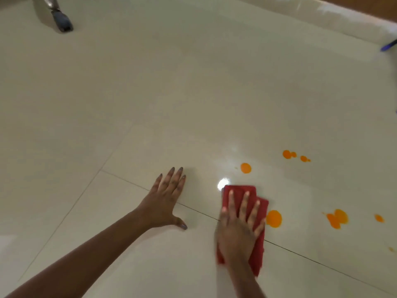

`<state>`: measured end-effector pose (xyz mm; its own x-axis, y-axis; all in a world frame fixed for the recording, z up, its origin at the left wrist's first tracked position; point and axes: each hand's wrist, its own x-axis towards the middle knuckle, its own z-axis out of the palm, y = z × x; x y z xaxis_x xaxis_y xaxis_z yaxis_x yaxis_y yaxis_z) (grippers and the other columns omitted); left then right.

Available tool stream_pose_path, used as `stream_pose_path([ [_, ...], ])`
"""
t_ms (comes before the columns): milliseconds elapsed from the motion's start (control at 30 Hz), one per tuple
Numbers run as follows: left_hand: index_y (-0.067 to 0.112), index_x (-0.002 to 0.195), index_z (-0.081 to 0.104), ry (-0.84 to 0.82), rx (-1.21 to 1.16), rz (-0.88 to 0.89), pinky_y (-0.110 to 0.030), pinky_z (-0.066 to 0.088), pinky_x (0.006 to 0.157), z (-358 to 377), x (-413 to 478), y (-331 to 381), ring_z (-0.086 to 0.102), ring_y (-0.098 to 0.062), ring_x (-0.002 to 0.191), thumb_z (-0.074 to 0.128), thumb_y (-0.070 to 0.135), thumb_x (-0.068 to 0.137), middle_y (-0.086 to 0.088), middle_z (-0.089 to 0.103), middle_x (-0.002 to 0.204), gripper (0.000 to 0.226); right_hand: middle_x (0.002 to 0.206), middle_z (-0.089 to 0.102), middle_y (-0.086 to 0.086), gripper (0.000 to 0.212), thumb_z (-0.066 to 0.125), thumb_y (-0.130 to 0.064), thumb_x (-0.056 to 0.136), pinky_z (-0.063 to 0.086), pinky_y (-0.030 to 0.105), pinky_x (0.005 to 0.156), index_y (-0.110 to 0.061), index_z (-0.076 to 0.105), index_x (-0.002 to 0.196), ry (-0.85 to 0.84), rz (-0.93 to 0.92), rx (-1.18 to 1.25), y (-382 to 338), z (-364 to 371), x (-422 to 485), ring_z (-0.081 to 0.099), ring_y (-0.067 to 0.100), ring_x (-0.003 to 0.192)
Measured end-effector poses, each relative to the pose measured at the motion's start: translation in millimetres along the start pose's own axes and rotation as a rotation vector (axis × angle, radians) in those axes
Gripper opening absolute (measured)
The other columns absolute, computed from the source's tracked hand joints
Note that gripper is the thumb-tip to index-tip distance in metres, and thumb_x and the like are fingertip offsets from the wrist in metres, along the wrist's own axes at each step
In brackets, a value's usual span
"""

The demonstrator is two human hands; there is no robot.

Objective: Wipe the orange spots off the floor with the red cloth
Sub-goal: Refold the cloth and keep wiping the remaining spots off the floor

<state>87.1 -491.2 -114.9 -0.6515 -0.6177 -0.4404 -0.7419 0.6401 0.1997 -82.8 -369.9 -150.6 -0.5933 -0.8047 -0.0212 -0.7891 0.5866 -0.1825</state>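
A folded red cloth (238, 193) lies flat on the pale tiled floor (150, 104). My right hand (239, 229) presses down on it, palm flat and fingers spread. My left hand (166, 201) rests flat on the bare floor to the left, fingers apart, holding nothing. Several orange spots dot the tiles: a large one (274, 218) touches the cloth's right edge, a round one (245, 168) lies just beyond the cloth, a small cluster (289, 154) sits farther away, and a bigger blotch (337, 218) with a small spot (379, 218) lies to the right.
A grey foot of a metal furniture leg (62, 21) stands at the far left. A pale skirting runs along the wall (322, 16) at the back right. A blue object (388, 47) pokes in at the right edge. A faint yellowish smear (391, 249) marks the floor at right.
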Motion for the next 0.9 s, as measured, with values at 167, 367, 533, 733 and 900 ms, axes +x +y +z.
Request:
stream_pose_path([
  [167, 0.011, 0.131, -0.035, -0.141, -0.015, -0.005, -0.052, -0.015, 0.110, -12, 30, 24, -0.041, -0.036, 0.128, 0.065, 0.073, 0.056, -0.005, -0.047, 0.138, 0.139, 0.149, 0.035, 0.001, 0.048, 0.028, -0.045, 0.093, 0.017, 0.057, 0.106, -0.041, 0.031, 0.140, -0.083, -0.334, 0.049, -20, 1, 2, 0.028, 0.034, 0.137],
  [367, 0.009, 0.135, -0.033, -0.247, 0.072, -0.062, -0.059, -0.008, 0.111, -17, 38, 34, -0.037, -0.043, 0.129, 0.070, 0.070, 0.055, -0.007, -0.050, 0.133, 0.143, 0.158, -0.001, -0.005, 0.050, 0.019, -0.044, 0.097, 0.000, 0.055, 0.113, -0.045, 0.001, 0.144, -0.156, 0.020, -0.015, 49, -13, 135, -0.006, 0.026, 0.144],
  [533, 0.006, 0.139, -0.027, -0.262, 0.081, -0.113, -0.060, -0.005, 0.110, -21, 39, 45, -0.035, -0.045, 0.130, 0.074, 0.063, 0.057, -0.011, -0.048, 0.134, 0.142, 0.151, 0.030, 0.010, 0.058, 0.032, -0.037, 0.088, 0.022, 0.063, 0.100, -0.031, 0.021, 0.145, 0.026, 0.076, 0.063, 32, -10, -2, 0.024, 0.040, 0.137],
  [733, 0.010, 0.140, -0.028, -0.259, 0.079, -0.107, -0.055, -0.005, 0.112, -23, 36, 38, -0.035, -0.040, 0.132, 0.071, 0.066, 0.058, -0.004, -0.049, 0.133, 0.140, 0.155, 0.019, 0.000, 0.049, 0.028, -0.043, 0.094, 0.007, 0.059, 0.109, -0.041, 0.024, 0.143, -0.077, -0.249, -0.008, -5, -6, 84, 0.013, 0.033, 0.142],
  [900, 0.011, 0.139, -0.029, -0.227, 0.080, -0.009, -0.056, -0.010, 0.110, -18, 34, 52, -0.039, -0.033, 0.130, 0.068, 0.072, 0.055, -0.006, -0.045, 0.142, 0.142, 0.158, 0.006, 0.001, 0.052, 0.021, -0.044, 0.097, 0.007, 0.060, 0.110, -0.040, 0.006, 0.146, -0.026, 0.255, -0.008, 103, -18, 52, 0.001, 0.032, 0.143],
])
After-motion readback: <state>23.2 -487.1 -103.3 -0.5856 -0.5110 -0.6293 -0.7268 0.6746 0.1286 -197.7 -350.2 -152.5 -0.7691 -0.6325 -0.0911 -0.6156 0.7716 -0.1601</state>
